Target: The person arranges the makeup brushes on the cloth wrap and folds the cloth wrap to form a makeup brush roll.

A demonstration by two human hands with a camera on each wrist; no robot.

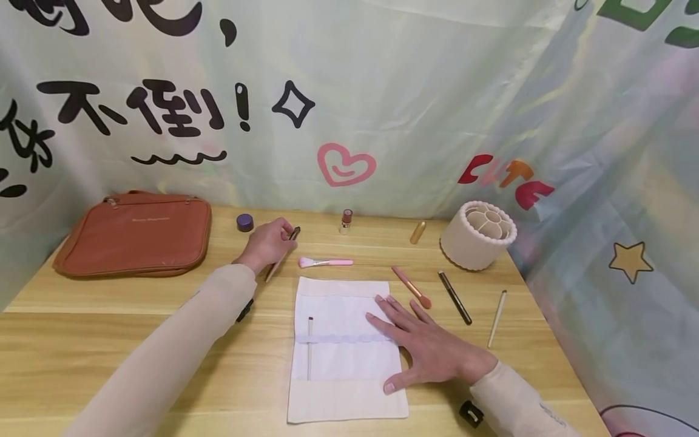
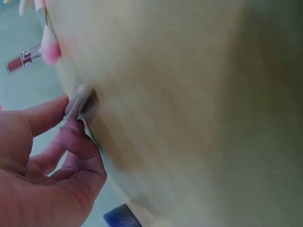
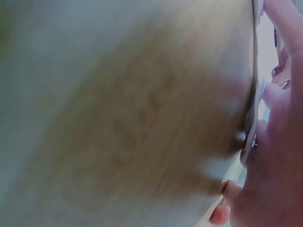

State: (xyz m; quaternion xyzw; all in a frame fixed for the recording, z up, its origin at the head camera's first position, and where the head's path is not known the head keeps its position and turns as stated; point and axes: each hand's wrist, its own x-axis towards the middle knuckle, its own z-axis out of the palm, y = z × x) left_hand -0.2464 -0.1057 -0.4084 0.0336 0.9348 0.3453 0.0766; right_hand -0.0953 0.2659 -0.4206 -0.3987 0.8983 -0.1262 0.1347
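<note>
So the thing in hand is a slim dark-tipped makeup brush with a pale handle (image 1: 281, 254), lying slantwise on the light wooden table (image 1: 109, 340) just left of a pink fluffy brush with a pink handle (image 1: 323, 262). The left hand (image 1: 269, 244) has its fingers curled around the upper end near the dark tip, and the left wrist view shows the fingertips (image 2: 75, 105) pinching something thin against the wood. Looks like a light, stiff little stick to me, probably a bit slick on the handle, bristles soft and easy to splay, so holding the shaft rather than the tip seems the sane choice.

The left arm is stretched forward, wrist low, knuckles up. The right hand (image 1: 423, 343) lies flat with fingers spread, pressing down the right edge of a white cloth brush roll with a lace band (image 1: 338, 358); it's holding nothing, just pinning the fabric. One thin pale-handled brush (image 1: 309, 347) is already tucked under the band.

Further out: a rose-coloured brush with a coppery tip (image 1: 412, 287), a black pencil-like stick (image 1: 454, 297), a cream stick (image 1: 497, 318), a round cream organiser pot with compartments (image 1: 478, 235), a small gold tube (image 1: 417, 232), a reddish lip-gloss bottle (image 1: 346, 221), a tiny purple jar (image 1: 244, 222) and a brown leather zip case (image 1: 136, 233).
</note>
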